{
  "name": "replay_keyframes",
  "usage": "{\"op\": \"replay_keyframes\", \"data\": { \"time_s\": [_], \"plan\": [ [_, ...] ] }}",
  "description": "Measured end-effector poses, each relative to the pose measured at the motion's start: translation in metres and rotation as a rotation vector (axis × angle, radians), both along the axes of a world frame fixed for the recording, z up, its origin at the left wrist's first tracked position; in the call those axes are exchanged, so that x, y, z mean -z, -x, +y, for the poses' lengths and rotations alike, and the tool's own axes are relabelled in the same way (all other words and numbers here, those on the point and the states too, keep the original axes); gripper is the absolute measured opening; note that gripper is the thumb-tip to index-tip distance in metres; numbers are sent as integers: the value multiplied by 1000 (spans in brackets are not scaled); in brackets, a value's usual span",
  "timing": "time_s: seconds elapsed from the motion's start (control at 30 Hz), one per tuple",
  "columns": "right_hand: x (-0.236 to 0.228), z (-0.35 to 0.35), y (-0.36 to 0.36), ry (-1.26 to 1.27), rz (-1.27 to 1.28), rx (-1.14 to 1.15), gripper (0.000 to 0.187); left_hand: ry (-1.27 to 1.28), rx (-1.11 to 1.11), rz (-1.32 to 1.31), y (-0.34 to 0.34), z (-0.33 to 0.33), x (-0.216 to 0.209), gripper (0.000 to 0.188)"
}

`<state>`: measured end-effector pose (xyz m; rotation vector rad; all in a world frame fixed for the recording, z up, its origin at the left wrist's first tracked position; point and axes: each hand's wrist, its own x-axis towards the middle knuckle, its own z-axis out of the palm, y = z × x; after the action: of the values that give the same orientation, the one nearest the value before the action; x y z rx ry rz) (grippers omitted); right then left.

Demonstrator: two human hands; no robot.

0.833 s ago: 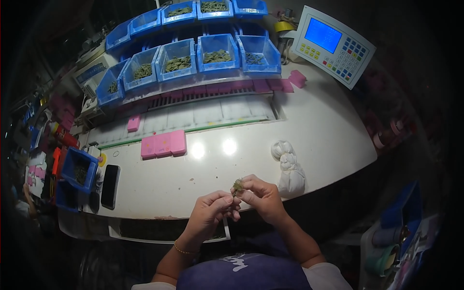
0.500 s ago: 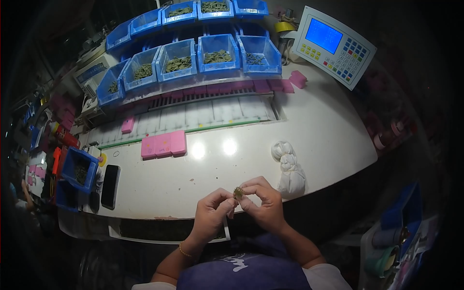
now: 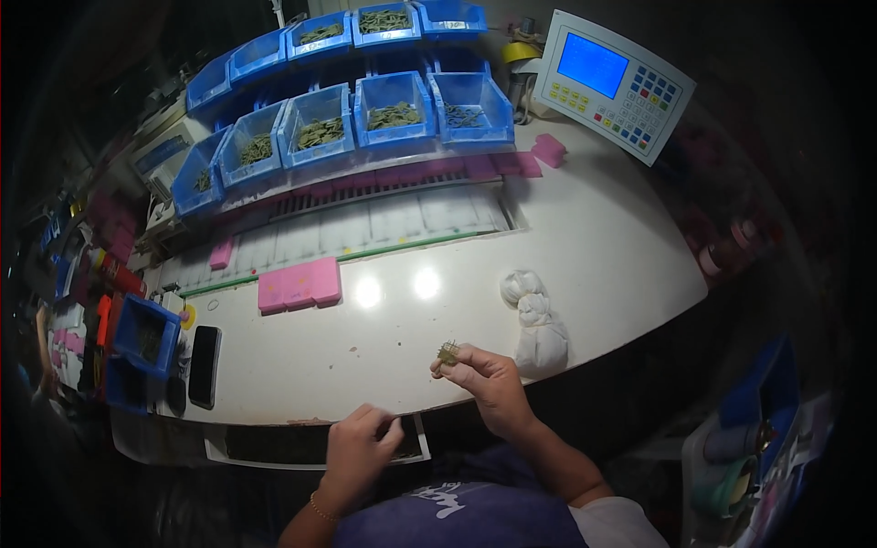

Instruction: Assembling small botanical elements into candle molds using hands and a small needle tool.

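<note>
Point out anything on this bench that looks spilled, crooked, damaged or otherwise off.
Nothing stands out. The blue bins sit in tidy rows with their small parts inside, the pink blocks lie flat on the white table, and the knotted white cloth rests by the right hand, which pinches a small bristly part. No spill or breakage shows.

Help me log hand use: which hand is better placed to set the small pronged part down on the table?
Probably the right hand: it pinches the small pronged part over the white table; the left hand sits lower.
</note>
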<state>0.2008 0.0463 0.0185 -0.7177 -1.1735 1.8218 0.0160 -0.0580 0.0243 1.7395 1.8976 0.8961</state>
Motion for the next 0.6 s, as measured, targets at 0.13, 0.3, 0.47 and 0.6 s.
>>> {"op": "replay_keyframes", "data": {
  "time_s": [0.13, 0.3, 0.47, 0.6],
  "plan": [
    [0, 0, 1, 22, 13, -16, 20, 296, -27, 205, 26, -23, 21, 18],
    [-3, -2, 3, 33, 38, -45, 20, 101, -53, -2, 23, -17, 5, 11],
    [-9, -8, 4, 16, -7, -26, 19, 129, -4, -621, 2, 10, -25, 20],
    [-7, -10, 2, -126, -58, 4, 17, 119, 80, -769, -10, 29, -29, 22]
  ]
}}
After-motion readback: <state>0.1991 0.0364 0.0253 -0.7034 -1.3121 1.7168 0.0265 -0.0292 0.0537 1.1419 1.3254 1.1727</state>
